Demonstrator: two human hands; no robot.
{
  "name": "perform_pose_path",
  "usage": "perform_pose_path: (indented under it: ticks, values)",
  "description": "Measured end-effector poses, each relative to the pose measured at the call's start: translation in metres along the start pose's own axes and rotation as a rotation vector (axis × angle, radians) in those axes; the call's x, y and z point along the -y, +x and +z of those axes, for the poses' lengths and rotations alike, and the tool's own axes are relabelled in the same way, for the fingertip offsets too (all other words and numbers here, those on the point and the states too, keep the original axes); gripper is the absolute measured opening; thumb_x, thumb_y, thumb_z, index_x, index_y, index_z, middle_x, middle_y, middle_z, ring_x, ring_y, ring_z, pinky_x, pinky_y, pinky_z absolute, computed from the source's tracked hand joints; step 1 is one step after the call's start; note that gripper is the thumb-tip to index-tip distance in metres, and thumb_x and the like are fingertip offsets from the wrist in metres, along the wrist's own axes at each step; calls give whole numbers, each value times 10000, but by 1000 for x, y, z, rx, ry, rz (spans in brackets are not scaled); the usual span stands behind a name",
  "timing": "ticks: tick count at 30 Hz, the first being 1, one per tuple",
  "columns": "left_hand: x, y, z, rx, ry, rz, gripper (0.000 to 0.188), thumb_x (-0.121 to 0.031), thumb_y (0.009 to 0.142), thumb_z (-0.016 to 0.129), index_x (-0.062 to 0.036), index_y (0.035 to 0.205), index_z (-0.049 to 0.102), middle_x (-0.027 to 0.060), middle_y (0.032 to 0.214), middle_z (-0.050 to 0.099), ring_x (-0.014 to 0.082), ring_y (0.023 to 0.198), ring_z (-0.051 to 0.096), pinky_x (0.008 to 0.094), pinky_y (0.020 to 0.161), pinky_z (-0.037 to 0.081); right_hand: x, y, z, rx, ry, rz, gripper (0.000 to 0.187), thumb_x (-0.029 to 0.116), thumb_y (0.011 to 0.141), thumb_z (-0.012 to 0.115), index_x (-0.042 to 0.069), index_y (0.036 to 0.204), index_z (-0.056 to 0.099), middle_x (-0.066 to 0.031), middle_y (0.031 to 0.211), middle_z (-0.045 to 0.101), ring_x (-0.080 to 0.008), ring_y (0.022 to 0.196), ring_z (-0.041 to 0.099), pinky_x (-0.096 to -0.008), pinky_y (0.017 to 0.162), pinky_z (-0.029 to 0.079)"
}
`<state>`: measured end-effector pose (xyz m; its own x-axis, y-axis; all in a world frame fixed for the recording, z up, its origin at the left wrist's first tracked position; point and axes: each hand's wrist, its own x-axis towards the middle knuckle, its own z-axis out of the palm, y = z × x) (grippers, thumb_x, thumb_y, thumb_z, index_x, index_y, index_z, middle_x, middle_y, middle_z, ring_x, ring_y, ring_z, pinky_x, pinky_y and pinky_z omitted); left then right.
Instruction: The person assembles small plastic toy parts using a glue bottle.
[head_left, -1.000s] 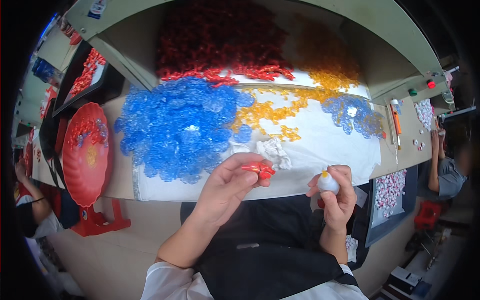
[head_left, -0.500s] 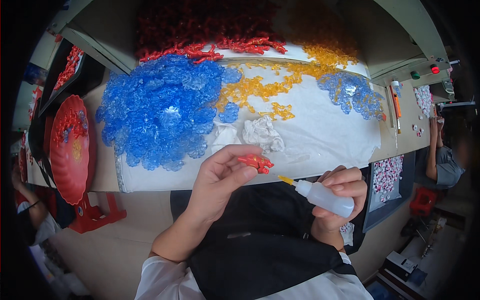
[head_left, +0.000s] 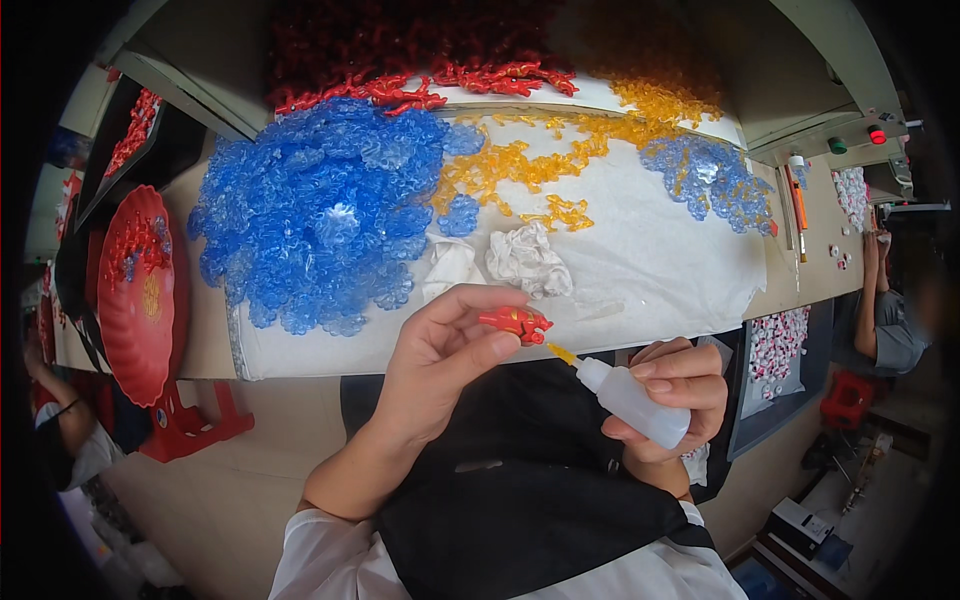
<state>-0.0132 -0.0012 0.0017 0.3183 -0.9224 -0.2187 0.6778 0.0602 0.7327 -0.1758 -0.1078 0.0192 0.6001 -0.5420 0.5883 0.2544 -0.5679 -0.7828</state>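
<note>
My left hand pinches a small red plastic figurine with gold markings between thumb and fingers, above the front edge of the white-covered table. In my right hand is a translucent white squeeze bottle, tilted, its narrow yellow nozzle pointing up and left. The tip is very close to the figurine's right end; whether they touch I cannot tell. Just beyond my left hand lies a crumpled white tissue.
A big heap of clear blue plastic pieces covers the table's left. Amber pieces spread across the middle, with a smaller blue pile at right. Red figurines fill the back. A red scalloped tray stands far left.
The bottle in my right hand has moved left and slightly up, so its nozzle is nearer the figurine. My left hand has shifted only slightly, the figurine turning a little.
</note>
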Motion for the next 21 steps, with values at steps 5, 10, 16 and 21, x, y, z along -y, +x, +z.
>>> perform_pose_path:
  ticks: [5, 10, 16, 21]
  values:
    - [0, 0, 0, -3, 5, -2, 278, 15, 779, 543, 16, 1053, 495, 102, 976, 565, 136, 910, 541, 255, 826, 425, 1, 1, 0, 11, -13, 9, 446, 89, 518, 805, 65, 874, 537, -85, 847, 542, -172, 694, 570, -252, 579, 450]
    - [1, 0, 0, -9, 10, -18, 277, 9, 781, 545, 16, 1054, 495, 101, 975, 564, 134, 910, 540, 252, 824, 425, 1, 0, 1, 20, -125, -14, 414, 235, 576, 787, 71, 832, 506, -72, 803, 511, -126, 578, 471, -235, 526, 402]
    - [2, 0, 0, -24, -12, -48, 274, 8, 782, 543, 15, 1051, 494, 100, 972, 562, 131, 902, 541, 260, 824, 434, 2, 0, 0, 14, -66, 7, 450, 95, 491, 817, 63, 853, 551, -84, 835, 564, -177, 671, 560, -252, 579, 458]
    - [5, 1, -1, -27, -54, -67, 272, -13, 790, 539, 15, 1056, 487, 109, 963, 565, 146, 879, 554, 275, 816, 447, -2, -4, 1, -23, -53, -37, 427, 233, 582, 783, 75, 849, 491, -68, 817, 506, -121, 596, 475, -227, 529, 402]
